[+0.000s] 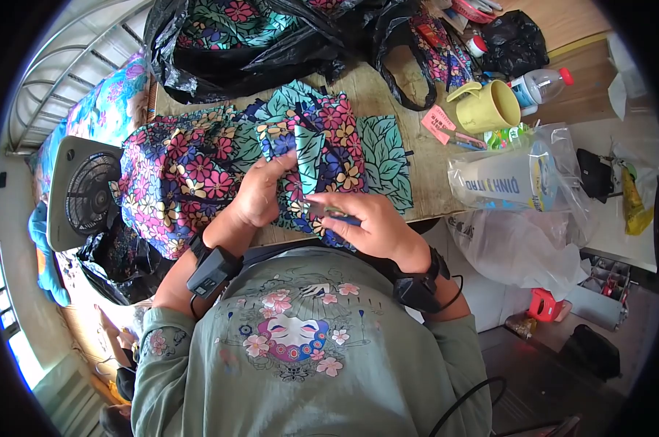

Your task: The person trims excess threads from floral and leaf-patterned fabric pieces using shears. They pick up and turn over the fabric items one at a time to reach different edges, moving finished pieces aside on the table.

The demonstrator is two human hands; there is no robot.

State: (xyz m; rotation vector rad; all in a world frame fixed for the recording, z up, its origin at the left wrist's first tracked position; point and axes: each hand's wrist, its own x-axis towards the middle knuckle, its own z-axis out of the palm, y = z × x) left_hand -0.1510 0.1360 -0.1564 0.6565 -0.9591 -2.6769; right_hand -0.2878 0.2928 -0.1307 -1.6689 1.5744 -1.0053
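Observation:
My left hand (264, 188) is closed on a piece of floral fabric (331, 160) with pink, yellow and navy flowers and a mint-green leaf patch folded up at its edge. In my right hand (373, 224) is a pair of small thread snips (342, 216) with a dark blue handle, the blades pointing left against the cloth. Fingers hide part of the snips. Under and left of my left hand lies a heap of matching floral cloth (187, 164). A mint-green leaf-patterned piece (388, 164) spreads out to the right.
A black plastic bag (176, 65) of similar fabric stands at the back. To the right are a yellow mug (490, 107), a plastic bottle (541, 87), a pink card (439, 124) and a large clear cup (500, 178). A fan (89, 189) sits left; people are at lower left.

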